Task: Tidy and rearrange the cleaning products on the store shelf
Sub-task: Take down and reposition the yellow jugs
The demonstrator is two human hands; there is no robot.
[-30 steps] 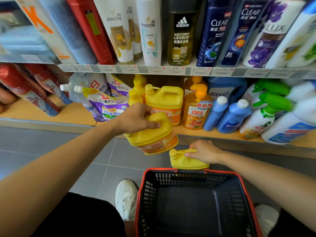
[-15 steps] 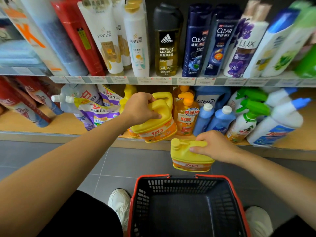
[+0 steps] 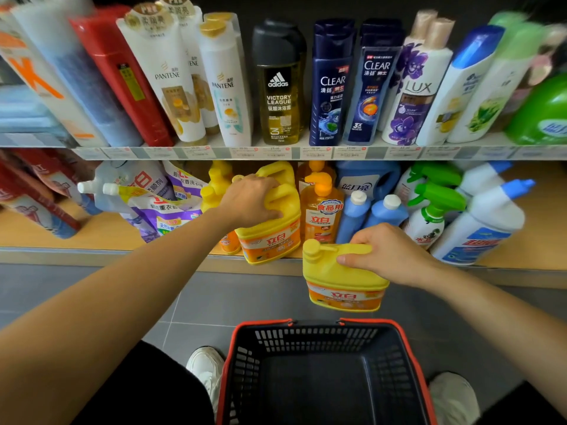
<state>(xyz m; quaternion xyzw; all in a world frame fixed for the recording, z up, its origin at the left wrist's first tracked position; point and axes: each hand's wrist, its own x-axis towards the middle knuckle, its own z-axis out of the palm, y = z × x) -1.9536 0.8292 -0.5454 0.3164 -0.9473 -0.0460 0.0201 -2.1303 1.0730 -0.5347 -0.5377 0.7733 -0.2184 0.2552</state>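
**Yellow detergent jugs: two in hand at the lower shelf**

Head view, items as we find them:

1. Left-hand jug [image 3: 270, 237]: yellow body, orange label. It sits at the front edge of the lower shelf [image 3: 61, 231], just in front of another yellow jug [image 3: 276, 171]. We cannot tell whether its base rests fully on the board. The left hand [image 3: 248, 200] is curled over its top and grips the handle.
2. Right-hand jug [image 3: 343, 283]: same make, with its cap to the left. It is held clear of the shelf, over the grey floor [image 3: 230, 296] and just beyond the far rim of the basket [image 3: 306, 323]. The right hand [image 3: 389, 256] wraps the handle, thumb on the near side.
3. Basket: black mesh with a red rim, standing between two white shoes [image 3: 205, 366].
4. Lower shelf, left to right:
   - red packs, blurred
   - spouted refill pouches [image 3: 159, 207], leaning
   - small yellow bottles [image 3: 214, 188]
   - an orange pump bottle [image 3: 320, 210], just beside the left-hand jug
   - two blue bottles [image 3: 352, 216] with white caps
   - green-trigger sprayers [image 3: 429, 216]
   - white angled-neck bottles [image 3: 484, 228]
5. Upper shelf [image 3: 276, 153]: a price-tag strip along the edge. Above it we count Pantene bottles [image 3: 224, 87], an Adidas bottle [image 3: 280, 87], two Clear bottles [image 3: 331, 87] and a Lux bottle [image 3: 411, 96].
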